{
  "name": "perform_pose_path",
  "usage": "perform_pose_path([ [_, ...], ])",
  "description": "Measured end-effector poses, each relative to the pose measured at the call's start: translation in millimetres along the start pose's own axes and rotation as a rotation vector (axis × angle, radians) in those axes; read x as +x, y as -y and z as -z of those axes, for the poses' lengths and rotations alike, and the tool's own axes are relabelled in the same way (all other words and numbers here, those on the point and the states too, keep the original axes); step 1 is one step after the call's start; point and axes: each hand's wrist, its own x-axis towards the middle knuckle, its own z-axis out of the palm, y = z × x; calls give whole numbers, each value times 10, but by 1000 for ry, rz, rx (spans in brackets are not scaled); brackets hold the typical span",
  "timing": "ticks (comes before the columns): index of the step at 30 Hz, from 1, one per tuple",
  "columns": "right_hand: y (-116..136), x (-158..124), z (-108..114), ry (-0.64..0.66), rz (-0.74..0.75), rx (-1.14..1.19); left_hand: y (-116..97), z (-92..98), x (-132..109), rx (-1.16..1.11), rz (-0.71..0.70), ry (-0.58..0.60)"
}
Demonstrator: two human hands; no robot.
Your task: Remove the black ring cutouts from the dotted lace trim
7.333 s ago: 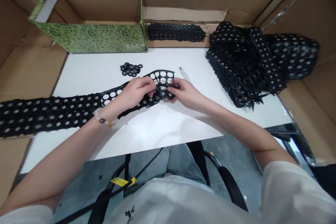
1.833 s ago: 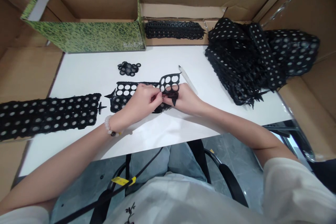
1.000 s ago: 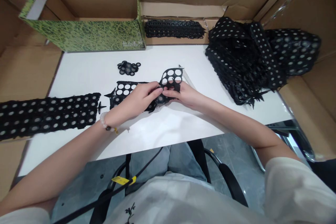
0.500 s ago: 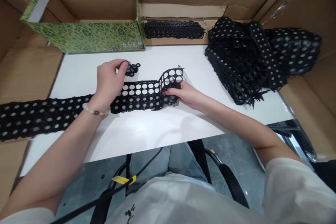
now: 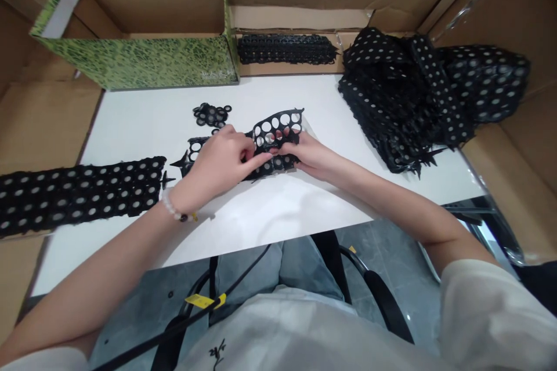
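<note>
A black perforated rubber strip (image 5: 278, 127) lies across the middle of the white table (image 5: 270, 208), its right end lifted. My left hand (image 5: 217, 163) is closed, its fingers pinching the strip near the middle. My right hand (image 5: 304, 153) is closed on the strip's right end, holding it up. A small pile of black rings (image 5: 212, 115) sits just beyond my left hand. A longer perforated strip (image 5: 82, 192) lies apart at the left, running off the table.
A green patterned cardboard box (image 5: 143, 61) stands open at the back left. A stack of black strips (image 5: 287, 49) lies at the back centre. A big heap of perforated strips (image 5: 426, 95) fills the right. Cardboard walls surround the table. A white pen-like object (image 5: 307, 123) pokes out behind my right hand.
My left hand went out to the pile of rings half a second ago and has come back to the strip. The right hand has kept its hold on the lifted end.
</note>
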Motion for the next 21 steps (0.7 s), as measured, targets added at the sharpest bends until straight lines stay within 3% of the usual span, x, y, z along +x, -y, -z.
perform_pose_path([
  [3, -18, 16, -6, -10, 45, -10, -39, -76, -18, -33, -52, 79],
  [6, -32, 32, -18, -51, 122, -73, 30, -87, -1, -93, -60, 86],
  [13, -35, -23, -40, 19, 64, -145, 173, -1, 85, -207, 186, 6],
  [18, -24, -1, 22, -54, 0, -105, 239, 111, 89, -48, 378, -245],
  [21, -22, 21, 29, -63, 6, -70, 149, 62, 43, 108, 273, -174],
])
